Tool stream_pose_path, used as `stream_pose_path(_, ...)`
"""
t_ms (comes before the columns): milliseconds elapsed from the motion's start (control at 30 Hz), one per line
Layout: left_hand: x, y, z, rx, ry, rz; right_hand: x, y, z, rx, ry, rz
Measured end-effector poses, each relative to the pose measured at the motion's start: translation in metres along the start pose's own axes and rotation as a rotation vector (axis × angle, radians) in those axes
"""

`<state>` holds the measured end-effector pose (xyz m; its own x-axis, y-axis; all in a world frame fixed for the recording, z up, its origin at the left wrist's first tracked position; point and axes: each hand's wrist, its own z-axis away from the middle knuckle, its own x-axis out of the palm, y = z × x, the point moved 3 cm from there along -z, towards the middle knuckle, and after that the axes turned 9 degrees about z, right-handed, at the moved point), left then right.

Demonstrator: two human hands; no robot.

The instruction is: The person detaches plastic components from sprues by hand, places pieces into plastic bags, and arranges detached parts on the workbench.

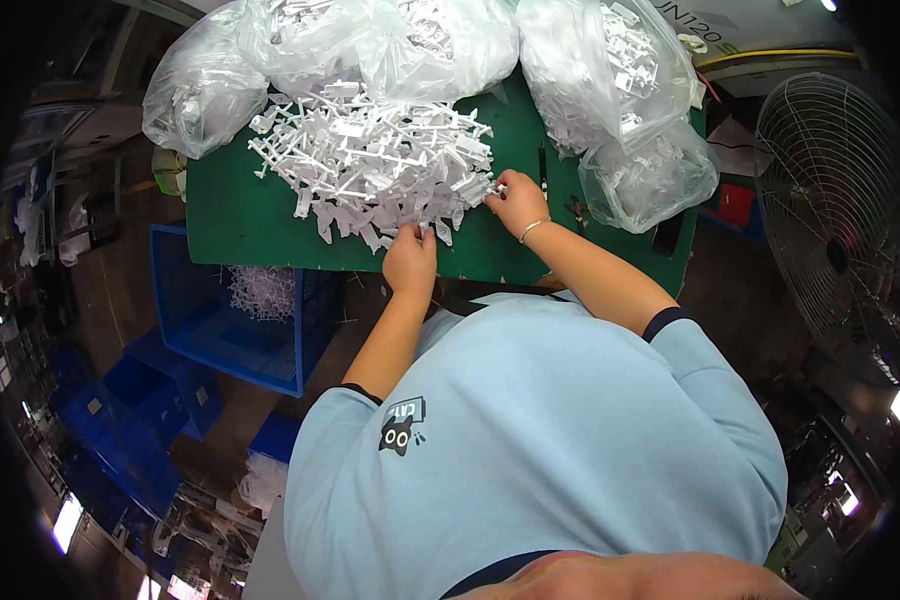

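A large heap of white plastic parts [370,160] lies on the green table [220,220]. At the heap's front edge, my left hand [410,258] has its fingertips drawn together against the lowest parts; whatever they pinch is too small to name. My right hand [518,204], with a thin bracelet at the wrist, is at the heap's right edge. Its thumb and fingers are closed on a small white plastic part [498,190]. The hands are apart from each other.
Clear bags of white parts [430,50] line the table's back, with another bag [650,175] at the right. A thin dark tool [543,170] lies right of my right hand. Below left stands a blue crate [300,330] holding thin white pieces. A fan [835,200] stands right.
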<state>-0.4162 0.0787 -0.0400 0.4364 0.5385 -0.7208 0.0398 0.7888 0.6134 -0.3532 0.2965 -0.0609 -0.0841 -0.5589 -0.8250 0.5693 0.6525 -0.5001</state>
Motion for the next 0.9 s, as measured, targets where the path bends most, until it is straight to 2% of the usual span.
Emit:
stream_pose_path(100,-0.013,-0.001,0.010,-0.006,0.053,0.090,-0.007,0.007,0.002,-0.058,0.018,-0.115)
stream_pose_path(133,-0.014,-0.002,0.013,-0.013,0.034,0.226,-0.011,0.009,0.002,-0.058,0.021,-0.116)
stream_pose_path(167,-0.014,-0.002,0.014,-0.020,0.014,0.362,-0.009,0.016,0.003,0.108,-0.172,-0.527)
stream_pose_path(200,-0.011,-0.002,0.016,-0.019,0.014,0.361,-0.007,0.019,0.006,0.278,-0.368,-0.938)
stream_pose_path(233,-0.002,0.000,0.018,-0.065,-0.093,0.604,-0.016,0.017,0.010,0.276,-0.367,-0.938)
stream_pose_path(267,0.007,0.003,0.022,-0.111,-0.202,0.847,-0.022,0.014,0.019,0.317,-0.463,-1.095)
stream_pose_path(300,0.010,0.010,0.025,-0.110,-0.203,0.846,-0.026,0.011,0.029,0.359,-0.559,-1.251)
stream_pose_path(367,0.020,0.030,0.033,-0.125,-0.414,0.994,-0.023,0.011,0.047,0.360,-0.630,-1.241)
stream_pose_path(467,0.024,0.058,0.039,0.002,-0.563,0.669,-0.026,-0.012,0.074,0.372,-0.903,-1.419)
stream_pose_path(567,0.011,0.087,0.041,0.047,-0.517,0.526,-0.031,-0.014,0.078,0.394,-0.875,-1.335)
stream_pose_path(600,0.006,0.095,0.041,0.136,-0.465,0.439,-0.029,-0.008,0.076,0.385,-0.884,-1.308)
stream_pose_path(633,0.007,0.095,0.040,0.139,-0.471,0.435,-0.029,-0.003,0.074,0.386,-0.878,-1.314)
stream_pose_path(700,0.007,0.095,0.033,0.298,-0.435,0.349,-0.031,0.007,0.072,0.419,-0.816,-1.337)
stream_pose_path(767,0.011,0.091,0.020,0.305,-0.382,0.268,-0.029,0.014,0.067,0.458,-0.736,-1.349)
stream_pose_path(833,0.019,0.085,0.001,0.402,-0.066,0.084,-0.017,0.029,0.054,0.376,-0.662,-1.044)
stream_pose_path(867,0.026,0.083,-0.007,0.404,-0.070,0.079,-0.014,0.031,0.049,0.307,-0.596,-0.845)
stream_pose_path(900,0.032,0.085,-0.017,0.387,-0.077,-0.067,-0.010,0.029,0.045,0.308,-0.593,-0.852)
